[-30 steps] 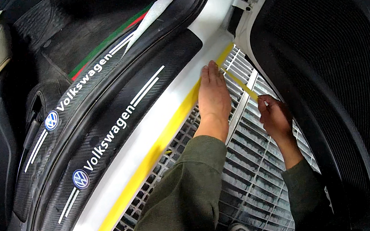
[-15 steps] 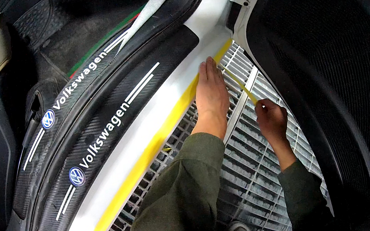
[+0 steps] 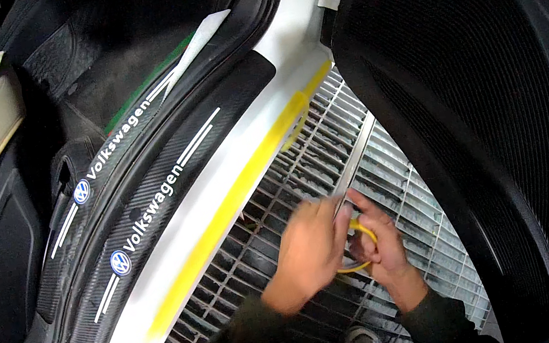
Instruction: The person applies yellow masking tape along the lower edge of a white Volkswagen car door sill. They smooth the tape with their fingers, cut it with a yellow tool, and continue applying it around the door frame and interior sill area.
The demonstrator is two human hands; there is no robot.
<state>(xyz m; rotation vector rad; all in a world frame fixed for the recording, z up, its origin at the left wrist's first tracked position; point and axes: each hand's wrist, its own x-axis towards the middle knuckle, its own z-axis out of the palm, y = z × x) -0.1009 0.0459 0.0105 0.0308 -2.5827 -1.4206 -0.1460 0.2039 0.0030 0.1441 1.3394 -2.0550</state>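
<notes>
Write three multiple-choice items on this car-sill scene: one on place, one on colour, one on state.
1. Where are both hands?
A. Over the metal floor grating
B. On the seat
C. On the black door panel

2. What colour is the tape strip along the white sill?
A. Blue
B. Yellow
C. Red

3. How do the hands stand?
A. Far apart
B. Together at a yellow loop
C. Flat on the sill

A: left hand and right hand lie over the grating.
B: the tape strip is yellow.
B: both meet at the yellow loop.

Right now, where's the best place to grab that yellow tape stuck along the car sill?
Probably the loose end of the yellow tape, where it curls off the white sill over the grating. Come from the grating side; the rest lies flat, offering no edge.
</notes>
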